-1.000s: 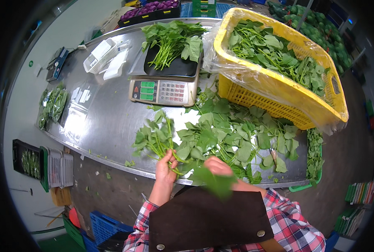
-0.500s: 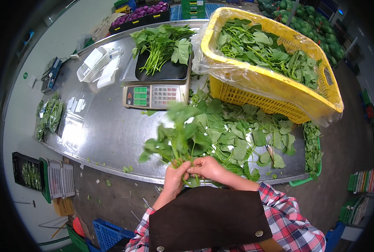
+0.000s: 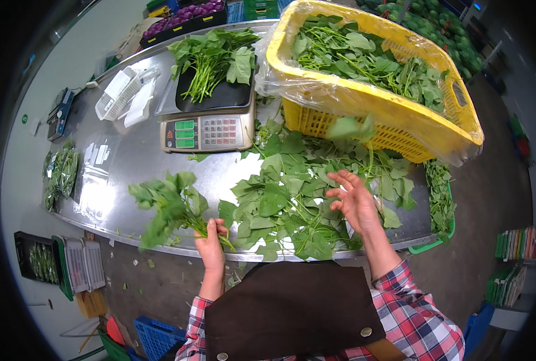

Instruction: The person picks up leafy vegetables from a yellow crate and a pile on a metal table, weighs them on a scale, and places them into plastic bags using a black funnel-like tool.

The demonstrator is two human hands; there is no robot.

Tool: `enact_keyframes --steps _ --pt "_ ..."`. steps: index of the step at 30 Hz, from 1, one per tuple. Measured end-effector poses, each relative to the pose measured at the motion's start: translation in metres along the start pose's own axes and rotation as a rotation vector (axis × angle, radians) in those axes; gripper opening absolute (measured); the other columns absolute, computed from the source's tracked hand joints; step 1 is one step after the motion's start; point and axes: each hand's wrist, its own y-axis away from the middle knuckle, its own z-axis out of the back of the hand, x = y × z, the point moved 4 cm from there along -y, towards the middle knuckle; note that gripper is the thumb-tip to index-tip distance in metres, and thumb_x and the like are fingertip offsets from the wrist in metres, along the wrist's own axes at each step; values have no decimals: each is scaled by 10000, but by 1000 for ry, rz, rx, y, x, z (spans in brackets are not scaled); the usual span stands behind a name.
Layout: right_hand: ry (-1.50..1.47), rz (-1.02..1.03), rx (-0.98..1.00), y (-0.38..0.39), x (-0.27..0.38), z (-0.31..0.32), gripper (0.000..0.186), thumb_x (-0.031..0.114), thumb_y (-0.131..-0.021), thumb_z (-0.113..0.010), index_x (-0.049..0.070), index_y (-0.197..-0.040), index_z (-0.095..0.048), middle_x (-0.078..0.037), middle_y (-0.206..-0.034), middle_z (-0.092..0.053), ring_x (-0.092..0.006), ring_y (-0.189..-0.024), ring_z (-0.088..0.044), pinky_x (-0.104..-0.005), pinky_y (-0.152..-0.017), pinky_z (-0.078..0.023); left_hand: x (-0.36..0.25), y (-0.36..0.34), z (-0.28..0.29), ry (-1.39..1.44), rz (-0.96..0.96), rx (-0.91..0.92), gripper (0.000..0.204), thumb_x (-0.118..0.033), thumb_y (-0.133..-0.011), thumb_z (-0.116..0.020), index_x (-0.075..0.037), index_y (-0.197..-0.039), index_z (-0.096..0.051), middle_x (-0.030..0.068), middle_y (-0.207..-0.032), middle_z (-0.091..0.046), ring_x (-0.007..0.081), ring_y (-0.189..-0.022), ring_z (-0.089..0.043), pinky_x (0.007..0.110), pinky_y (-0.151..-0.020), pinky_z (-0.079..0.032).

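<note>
My left hand (image 3: 212,242) is closed around the stems of a small bunch of leafy greens (image 3: 168,207), its leaves pointing left over the table's near edge. Fingers spread, my right hand (image 3: 353,201) hovers above a loose pile of leafy greens (image 3: 280,195). A single blurred sprig (image 3: 369,133) is in the air just beyond the right fingers, apart from them as far as I can see. Beyond the pile, a digital scale (image 3: 208,133) carries a larger bunch of greens (image 3: 214,57) on its black tray.
A plastic-lined yellow crate (image 3: 373,90) full of greens stands at the back right of the metal table (image 3: 123,192). White baskets (image 3: 120,93) and bagged greens (image 3: 62,171) lie on the left. A green-rimmed crate (image 3: 451,222) of greens adjoins the right end.
My hands have moved apart: the left carries the bunch leftward, while the right has opened and swung right over the pile. A sprig is now airborne near the yellow crate.
</note>
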Motion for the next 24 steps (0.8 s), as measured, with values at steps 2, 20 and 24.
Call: enact_keyframes --steps 2,20,24 --pt "803 102 47 -5 -24 27 291 248 -801 -584 11 -963 -535 -155 -964 -551 -245 -787 -574 -334 -663 -478 6 3 -17 186 413 143 154 -182 -844 -562 -30 -857 -539 28 -619 -509 131 -569 -483 260 -570 -437" --pt "1022 137 131 -15 -8 -20 255 201 -773 -651 -3 -753 -501 -50 -594 -417 -124 -551 -398 -267 -507 -367 -37 11 -29 579 402 310 149 -225 -870 -521 -77 -882 -536 -55 -523 -340 72 -468 -312 242 -539 -328" --pt "1227 428 347 -7 -19 -54 189 135 -764 -608 -14 -794 -496 -158 -831 -508 -336 -707 -525 -398 -639 -439 -43 20 -57 349 297 235 212 -222 -842 -569 -34 -936 -539 35 -664 -535 99 -520 -447 281 -561 -413"
